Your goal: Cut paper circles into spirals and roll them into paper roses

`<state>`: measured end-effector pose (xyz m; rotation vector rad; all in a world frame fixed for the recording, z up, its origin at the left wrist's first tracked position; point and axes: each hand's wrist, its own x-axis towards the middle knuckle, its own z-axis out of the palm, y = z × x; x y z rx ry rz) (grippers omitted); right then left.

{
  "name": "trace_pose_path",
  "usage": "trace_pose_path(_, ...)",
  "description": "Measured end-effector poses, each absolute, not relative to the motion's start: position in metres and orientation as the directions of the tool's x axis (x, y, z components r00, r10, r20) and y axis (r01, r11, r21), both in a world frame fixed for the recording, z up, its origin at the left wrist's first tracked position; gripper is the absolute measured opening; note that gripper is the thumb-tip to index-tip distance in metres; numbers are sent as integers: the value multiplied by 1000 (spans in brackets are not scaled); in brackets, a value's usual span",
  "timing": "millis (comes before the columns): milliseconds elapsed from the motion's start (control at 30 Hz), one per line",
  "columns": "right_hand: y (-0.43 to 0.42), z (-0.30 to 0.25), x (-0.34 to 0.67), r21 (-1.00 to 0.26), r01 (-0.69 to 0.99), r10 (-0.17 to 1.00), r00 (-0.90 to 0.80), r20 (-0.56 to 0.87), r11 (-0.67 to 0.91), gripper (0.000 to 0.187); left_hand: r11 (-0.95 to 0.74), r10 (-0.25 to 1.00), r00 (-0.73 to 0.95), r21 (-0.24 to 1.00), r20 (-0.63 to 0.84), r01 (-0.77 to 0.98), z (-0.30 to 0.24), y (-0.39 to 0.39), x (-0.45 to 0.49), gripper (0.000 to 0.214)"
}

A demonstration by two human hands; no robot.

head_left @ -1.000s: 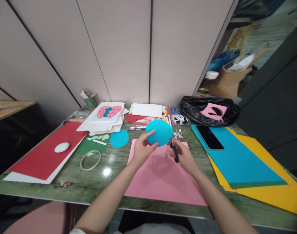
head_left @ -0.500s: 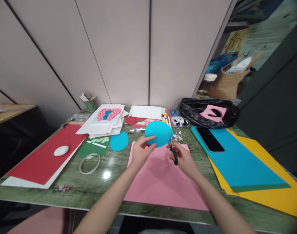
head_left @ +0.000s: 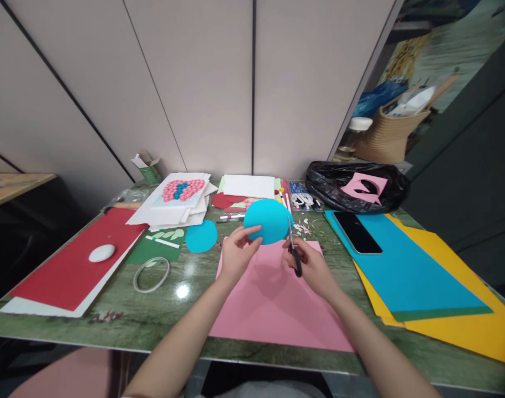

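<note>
A round piece of blue paper point(head_left: 267, 220) is pinched at its lower left edge between the thumb and fingers of my left hand point(head_left: 238, 251). My right hand point(head_left: 308, 262) grips black-handled scissors point(head_left: 294, 257), whose blades meet the paper's right edge. Both hands are above a sheet of pink paper point(head_left: 277, 312) lying on the green marbled table. To the left of my left hand, a second blue paper circle point(head_left: 201, 236) lies flat on the tabletop.
Left are a tape roll point(head_left: 152, 275), red paper point(head_left: 74, 271) with a white oval object point(head_left: 101, 253), and a heart picture point(head_left: 182, 190) on white sheets. A phone point(head_left: 357, 232) rests on blue and yellow sheets at right. Behind it sits a black plastic bag point(head_left: 319, 179) with pink scrap.
The view has shifted slightly, so the table appears a little higher. Both hands keep their holds on the blue circle and the scissors, nearly in the same place.
</note>
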<state>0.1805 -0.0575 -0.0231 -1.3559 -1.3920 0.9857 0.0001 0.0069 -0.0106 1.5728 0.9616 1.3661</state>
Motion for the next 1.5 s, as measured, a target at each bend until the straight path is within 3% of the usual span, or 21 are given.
trace_pose_path(767,-58,-22,179,-956,284,995,52,89,70,34,-413,910,37,910,412,19,-8,5,2,29)
trace_pose_path(1133,-58,-17,182,-959,274,993,70,93,70,28,-404,908,147,913,393,53,-11,5,1,31)
trace_pose_path(1500,-59,-17,182,-957,282,993,69,97,74,26,-384,914,137,923,381,-3,-11,5,2,30)
